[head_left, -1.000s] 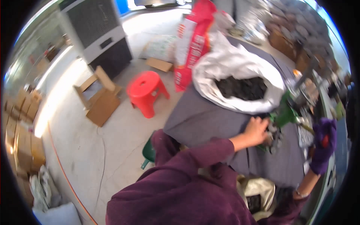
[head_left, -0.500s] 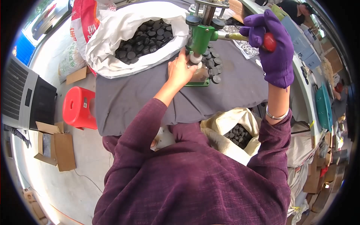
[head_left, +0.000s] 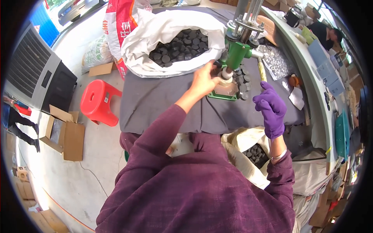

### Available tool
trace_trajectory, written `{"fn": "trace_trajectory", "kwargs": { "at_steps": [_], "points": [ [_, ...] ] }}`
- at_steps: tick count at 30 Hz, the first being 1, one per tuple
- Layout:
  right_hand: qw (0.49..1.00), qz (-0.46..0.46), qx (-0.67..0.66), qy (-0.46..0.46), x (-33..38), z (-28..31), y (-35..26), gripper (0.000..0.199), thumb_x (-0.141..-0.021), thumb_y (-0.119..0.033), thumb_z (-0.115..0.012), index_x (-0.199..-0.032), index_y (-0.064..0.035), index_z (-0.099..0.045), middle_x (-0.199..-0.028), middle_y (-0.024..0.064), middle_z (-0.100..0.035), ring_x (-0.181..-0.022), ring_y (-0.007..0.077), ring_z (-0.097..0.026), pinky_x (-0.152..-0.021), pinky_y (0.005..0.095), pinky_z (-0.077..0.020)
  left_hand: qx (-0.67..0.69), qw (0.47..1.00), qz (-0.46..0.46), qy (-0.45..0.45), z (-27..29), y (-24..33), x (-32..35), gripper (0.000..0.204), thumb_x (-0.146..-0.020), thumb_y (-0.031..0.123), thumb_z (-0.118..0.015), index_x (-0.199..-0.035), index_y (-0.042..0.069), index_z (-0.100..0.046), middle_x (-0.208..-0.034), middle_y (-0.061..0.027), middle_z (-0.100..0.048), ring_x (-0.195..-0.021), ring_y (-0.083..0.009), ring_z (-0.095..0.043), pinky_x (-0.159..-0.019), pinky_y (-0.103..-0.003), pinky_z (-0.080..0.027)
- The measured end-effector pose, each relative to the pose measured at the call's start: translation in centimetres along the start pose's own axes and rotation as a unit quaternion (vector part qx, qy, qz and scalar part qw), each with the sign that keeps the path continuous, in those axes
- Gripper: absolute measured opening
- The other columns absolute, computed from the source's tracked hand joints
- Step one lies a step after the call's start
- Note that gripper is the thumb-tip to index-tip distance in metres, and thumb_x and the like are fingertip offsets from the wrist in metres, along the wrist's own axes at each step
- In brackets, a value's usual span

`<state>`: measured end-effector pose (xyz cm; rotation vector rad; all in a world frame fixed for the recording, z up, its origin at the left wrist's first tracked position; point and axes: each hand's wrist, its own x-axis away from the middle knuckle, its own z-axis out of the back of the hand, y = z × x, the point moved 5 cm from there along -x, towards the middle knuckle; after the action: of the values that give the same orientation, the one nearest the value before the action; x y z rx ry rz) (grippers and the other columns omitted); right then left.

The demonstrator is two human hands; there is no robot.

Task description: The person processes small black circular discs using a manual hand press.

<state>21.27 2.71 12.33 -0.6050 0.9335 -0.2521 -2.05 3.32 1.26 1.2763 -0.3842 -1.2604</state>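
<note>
A green hand press (head_left: 237, 56) stands on the cloth-covered table, its rounded ram tip (head_left: 227, 73) low over the base plate (head_left: 223, 96). My bare left hand (head_left: 203, 82) is at the left of the ram tip, thumb and forefinger apart; its fingertips are partly hidden against the press. My right hand (head_left: 271, 108), in a purple glove, is closed round the end of the press lever (head_left: 262, 69), which slopes down toward me. The glove hides the lever's red knob. Several black discs (head_left: 243, 86) lie along the right of the base.
A white sack (head_left: 136, 50) of black discs lies open left of the press. Another sack (head_left: 243, 139) of discs is below the table edge. A bag of small clear parts (head_left: 278, 62) lies right of the lever. A red stool (head_left: 97, 101) and an air cooler (head_left: 39, 66) stand at left.
The right hand has brought the lever down and nearer to me, and the ram is lower. The left hand stays beside the ram. The whole view has shifted, and a person's legs show at far left.
</note>
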Motion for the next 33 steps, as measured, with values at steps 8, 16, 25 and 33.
{"fn": "trace_trajectory", "kwargs": {
  "at_steps": [8, 16, 25, 33],
  "points": [
    [0.987, -0.093, -0.125, 0.039, -4.4, 2.6, -2.5, 0.022, -0.088, -0.012, -0.05, -0.086, 0.0044, -0.065, -0.064, 0.005, -0.057, -0.059, 0.0105, -0.052, -0.087, 0.032, -0.0461, -0.345, 0.91, -0.016, 0.227, 15.7, -4.5, -1.1, 0.033, -0.075, 0.006, -0.058, -0.107, 0.002, -0.062, -0.095, -0.0194, -0.066, -0.095, -0.036, -0.06, -0.082, -0.045, -0.048],
    [0.996, 0.08, 0.044, 0.023, -8.4, 5.5, -2.3, 0.026, -0.097, -0.009, -0.04, -0.105, 0.0085, -0.057, -0.097, 0.0152, -0.066, -0.064, 0.0136, -0.056, -0.066, 0.0255, -0.0494, -0.526, 0.837, 0.122, 0.089, 13.8, -7.4, -2.5, 0.033, -0.078, 0.015, -0.05, -0.108, 0.002, -0.058, -0.091, -0.0188, -0.068, -0.095, -0.0344, -0.062, -0.084, -0.047, -0.043],
    [0.997, 0.057, -0.034, 0.026, -8.9, 4.9, -2.2, 0.025, -0.095, -0.01, -0.044, -0.108, 0.0064, -0.057, -0.1, 0.0156, -0.064, -0.08, 0.0201, -0.062, -0.072, 0.0305, -0.0502, -0.286, 0.891, -0.322, 0.146, 4.6, 4.1, 3.8, 0.024, -0.074, 0.007, -0.06, -0.097, 0.001, -0.061, -0.094, -0.0139, -0.061, -0.083, -0.0336, -0.057, -0.072, -0.044, -0.044],
    [0.997, -0.004, -0.061, 0.045, -9.4, 3.4, -1.9, 0.035, -0.098, -0.022, -0.038, -0.098, 0.0044, -0.061, -0.082, 0.0085, -0.06, -0.065, 0.0115, -0.049, -0.067, 0.0243, -0.0423, -0.285, 0.884, -0.347, -0.13, -9.5, 3.9, 9.1, 0.022, -0.069, 0.015, -0.058, -0.085, 0.002, -0.064, -0.116, -0.0168, -0.055, -0.097, -0.0297, -0.055, -0.067, -0.042, -0.048]
  ]
}}
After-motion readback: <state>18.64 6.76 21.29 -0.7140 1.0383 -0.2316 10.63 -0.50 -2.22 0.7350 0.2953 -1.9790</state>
